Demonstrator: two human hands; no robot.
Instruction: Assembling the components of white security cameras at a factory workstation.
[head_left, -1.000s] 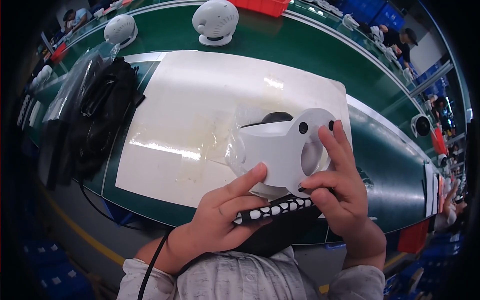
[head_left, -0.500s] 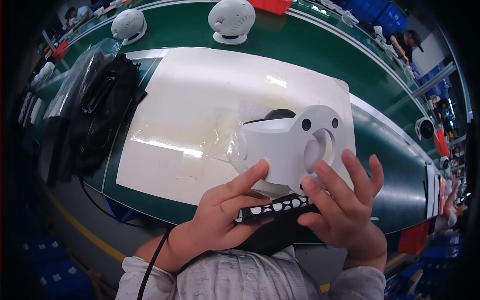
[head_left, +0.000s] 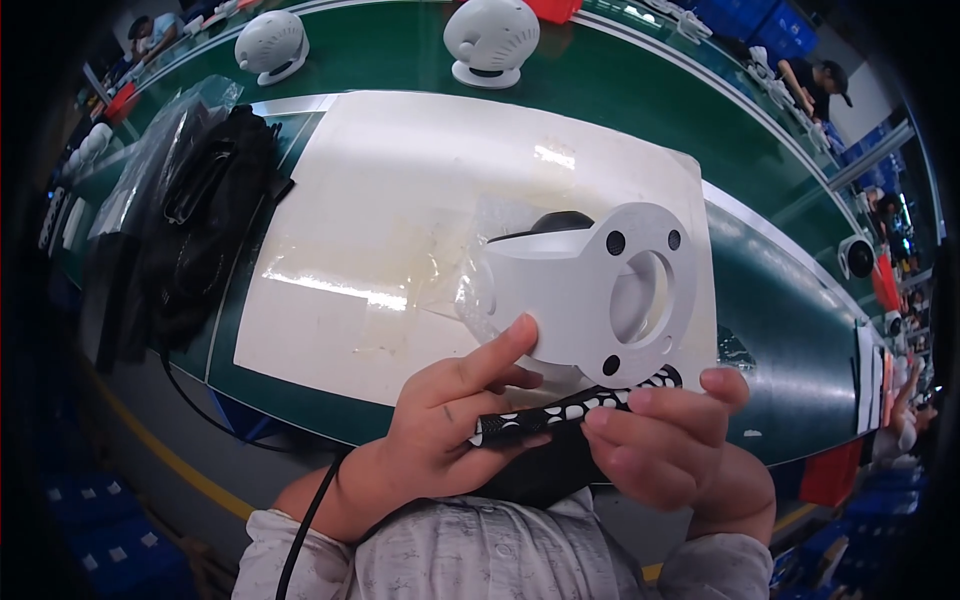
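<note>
A white plastic housing (head_left: 535,290) with a flat ring-shaped face (head_left: 682,300) lies tilted on the board. Three round black mesh dots sit on the ring; a small bare round recess (head_left: 667,345) shows at its lower right. My left hand (head_left: 440,420) is closed on a strip of round black mesh stickers on pale backing (head_left: 550,415), and one of its fingertips touches the housing. At the right part of that strip, below the ring, my right hand (head_left: 660,440) has its fingers curled and pinched on it. Whether a loose sticker is between them is hidden.
Clear plastic film (head_left: 475,285) lies beside the housing on the white board (head_left: 350,200). Black bags (head_left: 205,220) are piled at left. White rounded units (head_left: 490,40) stand on the green conveyor behind. A black cable (head_left: 305,530) hangs by my left arm. Other people work farther off.
My right hand has drawn back from the ring down to the sticker strip, its fingers curling in. The lower black dot now shows fully. White units on the conveyor have shifted right.
</note>
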